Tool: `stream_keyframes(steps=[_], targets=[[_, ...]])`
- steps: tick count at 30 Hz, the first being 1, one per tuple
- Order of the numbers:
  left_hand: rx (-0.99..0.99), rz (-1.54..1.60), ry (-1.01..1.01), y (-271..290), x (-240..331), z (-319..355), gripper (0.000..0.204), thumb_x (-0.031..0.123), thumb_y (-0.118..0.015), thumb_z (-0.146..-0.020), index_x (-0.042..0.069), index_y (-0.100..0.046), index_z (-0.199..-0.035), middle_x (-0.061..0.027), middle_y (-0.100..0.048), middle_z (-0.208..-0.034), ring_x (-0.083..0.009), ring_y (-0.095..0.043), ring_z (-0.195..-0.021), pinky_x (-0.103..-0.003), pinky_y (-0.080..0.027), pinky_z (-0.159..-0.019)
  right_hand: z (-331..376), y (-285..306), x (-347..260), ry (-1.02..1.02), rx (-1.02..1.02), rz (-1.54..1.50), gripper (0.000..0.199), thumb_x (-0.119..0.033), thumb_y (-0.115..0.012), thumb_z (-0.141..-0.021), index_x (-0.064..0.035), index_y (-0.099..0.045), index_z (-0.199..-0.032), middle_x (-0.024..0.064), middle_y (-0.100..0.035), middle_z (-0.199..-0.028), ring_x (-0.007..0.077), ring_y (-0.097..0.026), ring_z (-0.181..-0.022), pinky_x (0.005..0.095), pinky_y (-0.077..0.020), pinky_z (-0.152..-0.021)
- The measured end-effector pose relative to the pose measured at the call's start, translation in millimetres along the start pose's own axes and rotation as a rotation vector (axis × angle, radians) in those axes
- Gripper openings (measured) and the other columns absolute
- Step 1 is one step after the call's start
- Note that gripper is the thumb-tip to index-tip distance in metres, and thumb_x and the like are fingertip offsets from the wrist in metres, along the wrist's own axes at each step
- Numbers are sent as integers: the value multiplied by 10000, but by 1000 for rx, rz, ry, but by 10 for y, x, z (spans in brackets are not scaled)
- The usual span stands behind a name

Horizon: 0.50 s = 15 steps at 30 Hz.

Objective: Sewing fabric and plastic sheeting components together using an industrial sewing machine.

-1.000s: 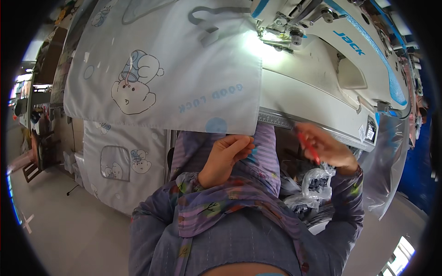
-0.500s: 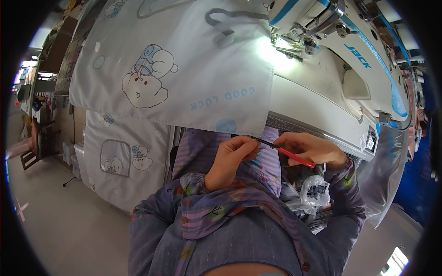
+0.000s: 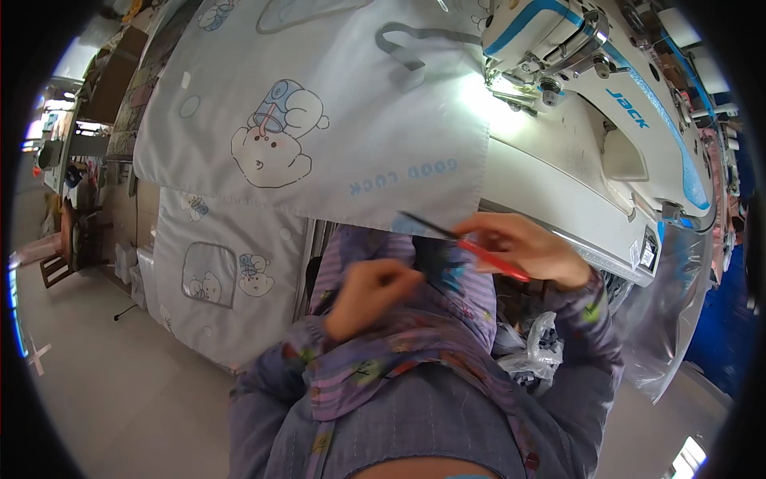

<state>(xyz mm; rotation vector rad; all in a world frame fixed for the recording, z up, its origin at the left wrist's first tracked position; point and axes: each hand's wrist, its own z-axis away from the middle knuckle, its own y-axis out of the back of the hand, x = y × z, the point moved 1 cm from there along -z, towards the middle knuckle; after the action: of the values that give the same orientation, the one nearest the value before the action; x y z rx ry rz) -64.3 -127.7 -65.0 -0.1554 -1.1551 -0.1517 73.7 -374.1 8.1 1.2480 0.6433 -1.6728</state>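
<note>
I see the R hand (image 3: 527, 247) closed around red-handled snips (image 3: 467, 243), blades dark and pointing left, tips right at the lower hem of the pale printed fabric panel (image 3: 319, 120). L hand (image 3: 371, 295) sits just below and left of the blades, fingers curled in a narrow pinch; what it pinches is too small to tell, maybe a thread, can't say. The panel lies over the worktop (image 3: 558, 184) w/ its near edge hanging off toward the person's lap, and a second printed panel (image 3: 223, 271) hangs lower, at left. The white sewing machine (image 3: 606, 104) fills the top right, its lamp bright on the cloth by the needle area. Open room: bare floor at left and lower left; right side is tight, w/ a clear plastic sheet (image 3: 670, 311) and a plastic bag (image 3: 535, 351) near the R elbow.

Vs 0.5 s ago: the snips sit much the same, tips on the hem; the L hand has dropped slightly away from the hem. Vs 1 s ago, the R hand has come left from well off to the side.
</note>
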Motion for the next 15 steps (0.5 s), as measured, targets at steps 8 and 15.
stream_keyframes(steps=[8, 15], targets=[[665, -1497, -359, 1255, -705, -126, 286, 263, -715, -900, 46, -658, -723, -120, -636, -703, -370, -671, -703, -454, -481, -592, 831, 208, 291, -191, 1005, 1022, 421, -11, -735, -868, -69, -672, -1281, 137, -672, -1076, 258, -662, -919, 330, -521, -781], [5, -1297, -124, 359, 506, 9, 181, 211, -762, -869, 55, -677, -899, -114, -674, -894, -360, -671, -770, -457, -521, -658, 7, -789, 452, 64, 1071, 266, 432, 11, -722, -919, -20, -517, -1298, 98, -720, -900, 123, -699, -760, 268, -563, -679]])
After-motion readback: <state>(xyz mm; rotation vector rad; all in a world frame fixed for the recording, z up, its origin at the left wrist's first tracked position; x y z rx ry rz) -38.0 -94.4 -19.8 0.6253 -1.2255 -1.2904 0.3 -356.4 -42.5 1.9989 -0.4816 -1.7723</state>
